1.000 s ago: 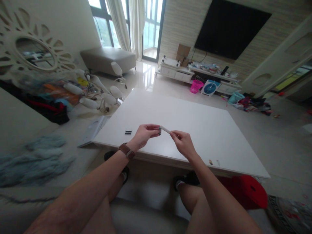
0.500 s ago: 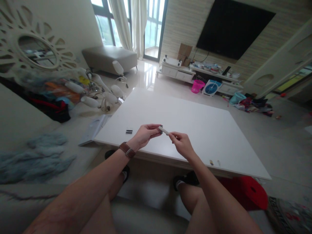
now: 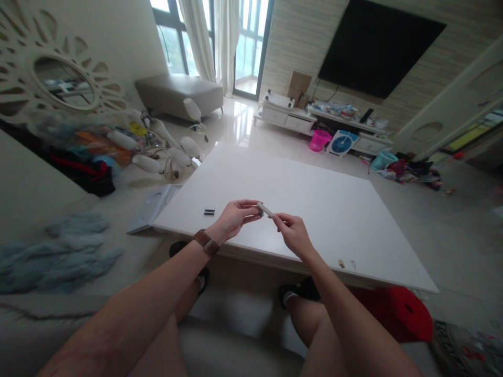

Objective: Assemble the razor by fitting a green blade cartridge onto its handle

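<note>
While the left hand [image 3: 234, 217] pinches a small dark piece [image 3: 261, 213] over the near tabletop [image 3: 243, 242], the right hand [image 3: 293, 233] holds a pale stick [image 3: 266, 210] up to it — two-handed work whose next move likely needs steadiness.

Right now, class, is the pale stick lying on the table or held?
Held: the right hand pinches one end of the pale stick; its other end is by the left hand.

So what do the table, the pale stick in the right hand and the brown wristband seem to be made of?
Table: probably lacquered or laminated board; it is smooth, white and softly reflective.
Pale stick: perhaps plastic, judging by its even, dull off-white; too small to be sure.
Brown wristband: likely leather or imitation leather, with a matte brown strap and a greyish, metal-looking buckle.
</note>
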`<state>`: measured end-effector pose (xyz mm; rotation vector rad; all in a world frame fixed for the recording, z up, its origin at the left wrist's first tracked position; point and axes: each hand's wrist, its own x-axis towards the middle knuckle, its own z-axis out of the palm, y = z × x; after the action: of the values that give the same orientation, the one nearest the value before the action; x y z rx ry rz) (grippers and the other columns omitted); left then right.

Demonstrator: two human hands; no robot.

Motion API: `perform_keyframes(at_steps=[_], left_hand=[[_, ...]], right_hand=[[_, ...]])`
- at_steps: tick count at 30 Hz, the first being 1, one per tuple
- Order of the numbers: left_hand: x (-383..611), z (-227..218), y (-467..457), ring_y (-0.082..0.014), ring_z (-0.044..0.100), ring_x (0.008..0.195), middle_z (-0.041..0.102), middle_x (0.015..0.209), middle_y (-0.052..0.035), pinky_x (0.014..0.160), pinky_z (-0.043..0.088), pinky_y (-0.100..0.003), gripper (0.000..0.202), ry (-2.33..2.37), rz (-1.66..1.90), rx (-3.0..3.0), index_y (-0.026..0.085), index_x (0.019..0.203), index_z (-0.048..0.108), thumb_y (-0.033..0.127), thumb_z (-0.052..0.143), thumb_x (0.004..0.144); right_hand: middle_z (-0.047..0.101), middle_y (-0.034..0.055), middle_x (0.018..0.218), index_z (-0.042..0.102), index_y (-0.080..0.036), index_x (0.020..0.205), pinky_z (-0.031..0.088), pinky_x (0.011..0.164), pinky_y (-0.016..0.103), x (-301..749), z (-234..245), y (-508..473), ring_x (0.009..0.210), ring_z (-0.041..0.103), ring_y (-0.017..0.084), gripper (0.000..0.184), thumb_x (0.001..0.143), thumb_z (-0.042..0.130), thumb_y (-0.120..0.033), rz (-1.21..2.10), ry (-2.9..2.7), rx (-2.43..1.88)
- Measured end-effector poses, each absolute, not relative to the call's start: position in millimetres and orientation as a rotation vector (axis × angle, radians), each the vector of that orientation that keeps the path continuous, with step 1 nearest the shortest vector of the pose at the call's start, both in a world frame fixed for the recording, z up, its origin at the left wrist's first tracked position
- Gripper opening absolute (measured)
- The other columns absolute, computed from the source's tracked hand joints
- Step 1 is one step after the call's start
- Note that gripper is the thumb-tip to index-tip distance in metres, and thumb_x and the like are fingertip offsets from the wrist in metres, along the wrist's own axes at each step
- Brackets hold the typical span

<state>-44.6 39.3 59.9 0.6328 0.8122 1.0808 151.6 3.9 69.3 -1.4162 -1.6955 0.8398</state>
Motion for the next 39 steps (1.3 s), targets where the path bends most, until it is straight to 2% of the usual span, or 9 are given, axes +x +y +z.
perform_keyframes(at_steps=[8,14,18,23,28,35,39], left_hand=[[-42.4,60.7,36.0,-0.0164,0.071,0.078,0.076,0.083,-0.0085,0.093,0.056,-0.041,0.026,0.814,1.083,0.683,0.009,0.086,0.074,0.009,0.085,0.063],[-41.1,62.9,34.3,-0.0167,0.071,0.077,0.074,0.078,-0.0081,0.09,0.056,-0.041,0.029,0.833,1.091,0.703,0.01,0.088,0.066,0.009,0.084,0.065],[-41.2,63.4,34.3,-0.0169,0.071,0.075,0.073,0.073,-0.006,0.088,0.057,-0.043,0.031,0.829,1.124,0.682,0.013,0.087,0.06,0.006,0.082,0.066],[-42.9,63.5,35.2,-0.0151,0.07,0.078,0.074,0.081,-0.0062,0.092,0.055,-0.04,0.028,0.774,1.102,0.7,0.011,0.091,0.068,0.012,0.083,0.068],[-43.5,64.5,35.2,-0.0129,0.067,0.082,0.073,0.085,-0.0043,0.096,0.053,-0.037,0.027,0.714,1.071,0.7,0.012,0.093,0.076,0.013,0.084,0.068],[-42.1,64.2,35.3,-0.0152,0.067,0.09,0.075,0.092,-0.0072,0.097,0.053,-0.036,0.022,0.7,1.067,0.681,0.012,0.09,0.078,0.015,0.084,0.068],[-42.0,63.4,35.2,-0.0167,0.067,0.094,0.075,0.096,-0.0086,0.099,0.052,-0.038,0.023,0.693,1.069,0.675,0.013,0.09,0.078,0.014,0.084,0.068]], right_hand=[[0.055,0.0,0.061,0.079,-0.015,0.093,0.033,0.049,0.026,150.1,66.1,4.0,0.053,0.046,0.013,0.041,0.089,0.058,-0.05,0.859,-1.653,-1.402],[0.052,-0.0008,0.059,0.078,-0.015,0.094,0.029,0.048,0.026,147.1,65.0,3.6,0.052,0.042,0.012,0.04,0.088,0.06,-0.05,0.824,-1.593,-1.411],[0.048,-0.002,0.058,0.076,-0.016,0.087,0.024,0.046,0.025,142.2,67.1,1.6,0.05,0.037,0.01,0.037,0.087,0.062,-0.05,1.075,-1.53,-1.32],[0.041,-0.006,0.056,0.071,-0.018,0.09,0.013,0.041,0.022,142.5,73.2,4.5,0.045,0.024,0.007,0.035,0.078,0.071,-0.051,1.399,-1.032,-1.153],[0.036,-0.0088,0.055,0.066,-0.019,0.092,0.009,0.039,0.02,144.4,76.9,5.2,0.042,0.015,0.005,0.037,0.077,0.073,-0.053,1.67,-0.863,-1.005],[0.032,-0.0095,0.057,0.065,-0.019,0.096,0.012,0.038,0.019,144.6,77.6,2.2,0.041,0.015,0.004,0.036,0.083,0.069,-0.052,1.751,-0.864,-0.914],[0.036,-0.0084,0.057,0.066,-0.019,0.093,0.012,0.038,0.019,145.1,74.4,4.1,0.042,0.019,0.005,0.035,0.081,0.071,-0.051,1.675,-0.876,-0.959]])
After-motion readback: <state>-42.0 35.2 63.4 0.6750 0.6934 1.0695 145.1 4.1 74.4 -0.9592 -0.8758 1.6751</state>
